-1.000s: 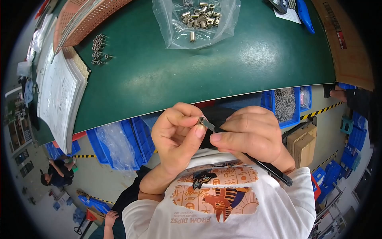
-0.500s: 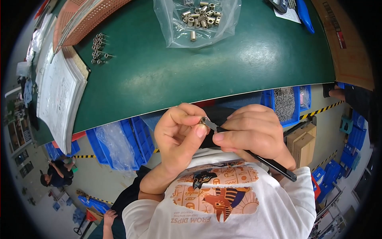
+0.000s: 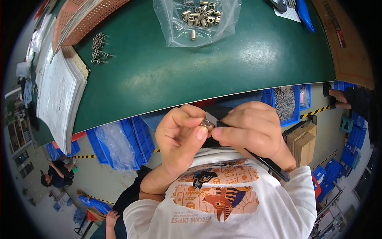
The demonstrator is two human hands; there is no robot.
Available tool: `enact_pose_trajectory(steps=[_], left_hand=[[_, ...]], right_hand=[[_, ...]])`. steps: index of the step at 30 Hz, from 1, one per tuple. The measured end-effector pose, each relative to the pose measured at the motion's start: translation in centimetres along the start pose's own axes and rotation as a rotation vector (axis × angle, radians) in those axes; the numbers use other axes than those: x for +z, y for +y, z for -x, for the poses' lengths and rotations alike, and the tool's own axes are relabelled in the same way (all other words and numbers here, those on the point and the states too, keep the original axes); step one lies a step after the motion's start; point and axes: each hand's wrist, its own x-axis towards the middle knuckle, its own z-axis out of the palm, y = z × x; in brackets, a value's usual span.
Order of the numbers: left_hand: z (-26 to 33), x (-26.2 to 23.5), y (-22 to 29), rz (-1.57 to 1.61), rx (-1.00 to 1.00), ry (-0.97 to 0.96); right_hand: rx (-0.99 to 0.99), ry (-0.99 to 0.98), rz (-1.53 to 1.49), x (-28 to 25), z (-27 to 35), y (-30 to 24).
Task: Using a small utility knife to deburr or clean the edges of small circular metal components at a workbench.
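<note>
Between thumb and fingertips, my left hand (image 3: 181, 135) pinches a small metal sleeve (image 3: 205, 123), held with its open end up. My right hand (image 3: 252, 131) is closed around a knife with a black handle (image 3: 274, 169) that runs back under the palm. The knife's blade (image 3: 211, 118) shows just beyond the sleeve; whether it touches the metal I cannot tell. My right thumb is close to the sleeve's side. Both hands are just off the near edge of the green table (image 3: 159, 79). At the back, similar metal sleeves (image 3: 203, 18) lie on a clear plastic bag (image 3: 175, 36).
Several small ring-ended metal parts (image 3: 98, 49) lie at the table's left, near a pink perforated basket (image 3: 81, 30) and a stack of papers (image 3: 59, 99). Blue bins (image 3: 115, 145) stand below the table edge. A cardboard box (image 3: 348, 44) is at the right. People are in the background.
The knife blade has moved from the sleeve's near right side to beyond it, and the handle's end has shifted slightly left. The sleeve is tilted differently, showing more of its side.
</note>
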Motion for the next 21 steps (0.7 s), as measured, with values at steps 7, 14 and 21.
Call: enact_pose_trajectory(steps=[7,14,21], left_hand=[[-0.15,-0.31,0.03,0.021,-0.061,-0.014],[-0.06,-0.41,0.02,0.017,-0.053,-0.018],[-0.18,-0.17,0.43,0.077,-0.074,0.014]], right_hand=[[0.073,0.025,-0.162,-0.05,-0.22,-0.41],[0.075,0.030,-0.152,-0.03,-0.10,-0.44],[0.051,0.017,-0.075,-0.31,-0.08,-0.49]])
